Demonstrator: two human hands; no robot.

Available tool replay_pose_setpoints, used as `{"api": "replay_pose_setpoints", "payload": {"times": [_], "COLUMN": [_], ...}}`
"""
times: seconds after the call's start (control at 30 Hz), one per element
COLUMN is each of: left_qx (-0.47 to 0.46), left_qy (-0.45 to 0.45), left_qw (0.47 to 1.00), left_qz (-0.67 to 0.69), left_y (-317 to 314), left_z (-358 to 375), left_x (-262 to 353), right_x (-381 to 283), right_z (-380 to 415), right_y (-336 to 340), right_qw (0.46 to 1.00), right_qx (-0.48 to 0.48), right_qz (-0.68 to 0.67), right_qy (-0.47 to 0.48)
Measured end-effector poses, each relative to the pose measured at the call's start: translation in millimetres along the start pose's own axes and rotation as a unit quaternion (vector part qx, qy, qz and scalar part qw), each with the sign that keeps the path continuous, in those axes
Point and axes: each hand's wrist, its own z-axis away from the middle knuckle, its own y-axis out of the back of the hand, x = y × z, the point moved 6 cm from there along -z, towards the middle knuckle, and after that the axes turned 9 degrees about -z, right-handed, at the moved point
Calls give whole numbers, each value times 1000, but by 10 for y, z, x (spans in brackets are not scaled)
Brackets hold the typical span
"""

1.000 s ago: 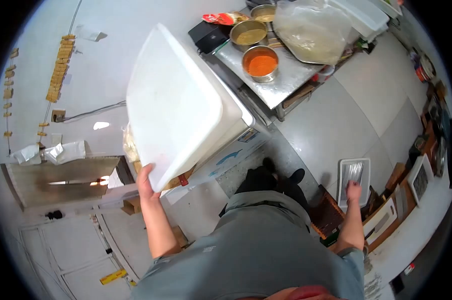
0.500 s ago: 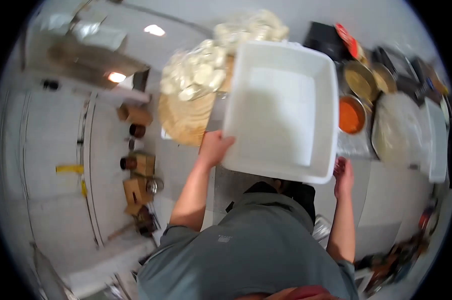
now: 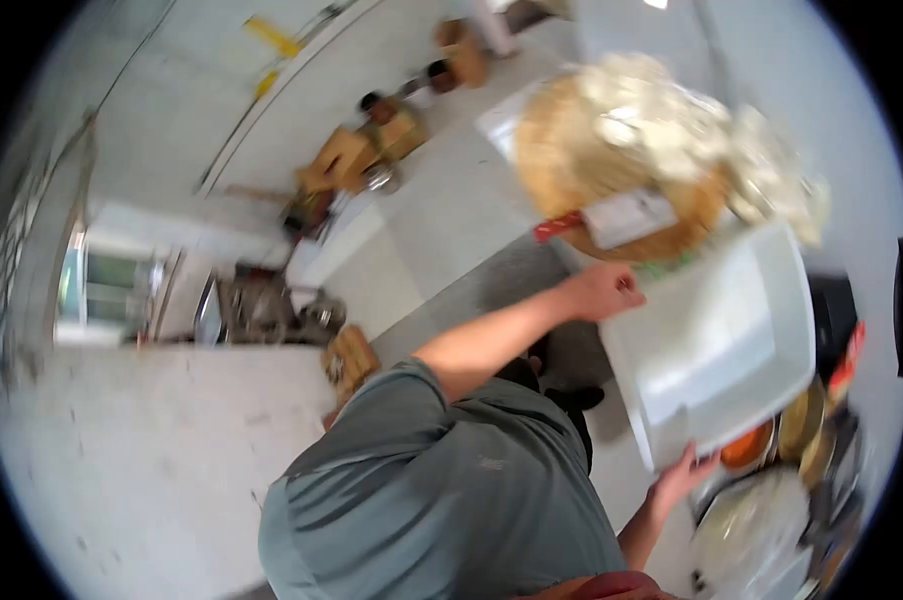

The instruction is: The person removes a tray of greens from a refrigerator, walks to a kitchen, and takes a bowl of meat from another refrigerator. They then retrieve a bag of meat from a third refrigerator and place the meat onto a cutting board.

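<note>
Rigid, wide tub called for support at opposite sides, weight shared, rim kept clear of red-handled, broad-bladed cleaver [image 3: 628, 218] just beyond left fingers. Left hand [image 3: 603, 291]: fingers curled at near corner of white, rectangular plastic tub [image 3: 711, 350]; grip unclear. Right hand [image 3: 679, 478]: fingers partly spread against lower rim; firmness of hold unclear. Tub lay tilted between both hands, reaching outward beyond fingertips.
</note>
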Motion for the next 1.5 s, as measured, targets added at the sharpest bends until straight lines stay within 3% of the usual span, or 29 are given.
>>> {"api": "replay_pose_setpoints", "payload": {"times": [0.07,0.17,0.2,0.33,0.53,0.73,0.8,0.83,0.87,0.9,0.93,1.03,1.1,1.2,1.3,1.37,1.4,1.43,1.47,1.5], "left_qx": [82,131,148,202,237,303,403,441,516,614,641,607,578,617,532,505,505,506,556,552], "left_qy": [-33,26,57,170,277,291,214,124,-5,-217,-332,-536,-555,-510,-426,-396,-407,-418,-431,-421], "left_qw": [995,991,987,963,925,901,862,850,829,747,680,561,584,573,718,758,757,754,710,719], "left_qz": [-36,13,18,58,105,112,219,258,217,136,125,173,133,175,137,114,70,26,-28,-32], "left_y": [171,475,593,1120,1858,3409,4345,4857,5324,5765,6111,6801,7276,7569,7955,8155,8293,8423,8602,8792], "left_z": [263,718,893,1543,2257,2437,2398,2411,2479,2622,2778,2794,2373,1589,892,631,460,288,157,-13], "left_x": [-229,-827,-1070,-2145,-3565,-3978,-3604,-3286,-2960,-2586,-2245,-1860,-1933,-1937,-2204,-2261,-2233,-2204,-2290,-2350], "right_x": [160,7,-220,-198,295,670,795,848,879,918,952,1018,1104,545,-168,-464,-593,-768,-651,-643], "right_z": [-108,-83,92,270,1053,1843,2057,2148,2214,2265,2307,2181,1726,310,-1048,-1306,-1050,-750,-589,-368], "right_y": [147,139,-139,-1643,-4200,-5956,-6404,-6588,-6771,-6974,-7178,-7824,-8167,-8688,-9267,-9944,-10413,-10896,-11334,-11655], "right_qw": [1000,983,987,977,913,842,814,801,789,776,766,750,784,859,919,907,883,827,826,795], "right_qx": [-8,50,64,-104,-338,-480,-520,-538,-552,-568,-581,-593,-547,-416,-291,-329,-382,-455,-489,-531], "right_qz": [20,178,147,166,199,225,239,246,251,255,257,271,274,271,201,179,183,243,215,214], "right_qy": [21,14,9,80,112,100,99,98,99,100,100,111,106,130,172,192,199,223,181,202]}}
